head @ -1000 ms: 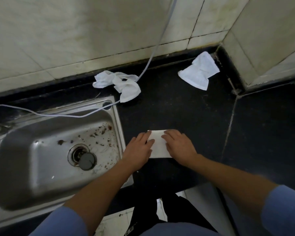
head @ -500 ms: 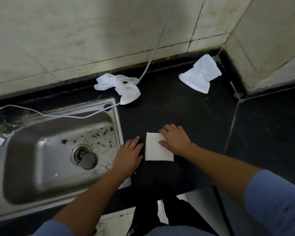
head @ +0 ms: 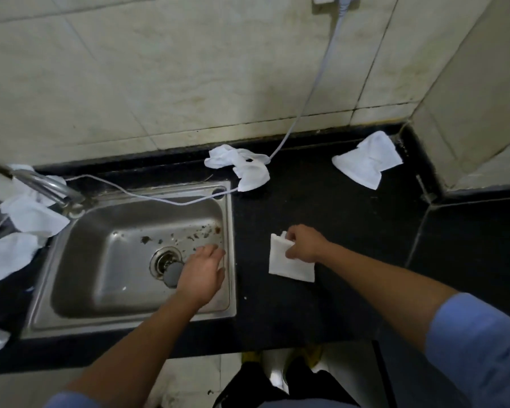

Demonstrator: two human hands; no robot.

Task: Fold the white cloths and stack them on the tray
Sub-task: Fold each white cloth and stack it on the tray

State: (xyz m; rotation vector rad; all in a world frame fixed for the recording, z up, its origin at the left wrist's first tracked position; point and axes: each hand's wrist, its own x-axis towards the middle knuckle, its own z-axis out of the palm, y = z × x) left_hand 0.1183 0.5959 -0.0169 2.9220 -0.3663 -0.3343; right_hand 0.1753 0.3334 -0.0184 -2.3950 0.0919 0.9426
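**Grip and cloth at the counter.** My right hand [head: 304, 244] grasps the small folded white cloth rectangle [head: 289, 266]. Its fingers are curled over the far edge and pinch it slightly upward. The rest of the rectangle lies flat on the black stone countertop [head: 336, 313], directly under the grip and just nearer to me. My left hand [head: 202, 273] is released, with fingers relaxed and holding nothing. It hovers to the left of the grip, over the right part of the stainless steel sink [head: 231, 219]. Beyond the grip, against the wall, lies a crumpled white cloth [head: 248, 172] that meets a thin pale cable [head: 306, 107]; whether the cable runs over or under it I cannot tell. Beyond and to the right of the grip lies a loosely flattened white cloth [head: 365, 166]. Far to the left of the grip, past the sink, more white cloths [head: 27, 219] lie around the chrome tap [head: 44, 184]. No tray is in view. As I judge it, the folded cloth is light, soft and limp, with no stiffness of its own. Lifted by a pinch at one edge, its layers are likely to sag and fan open. The better hold is along the folded edge, thumb on top and fingers beneath, clamping all layers together, or else flat between both palms. It is neither fragile nor slippery. The fold appears complete, so the step in hand is probably carrying it to the tray.
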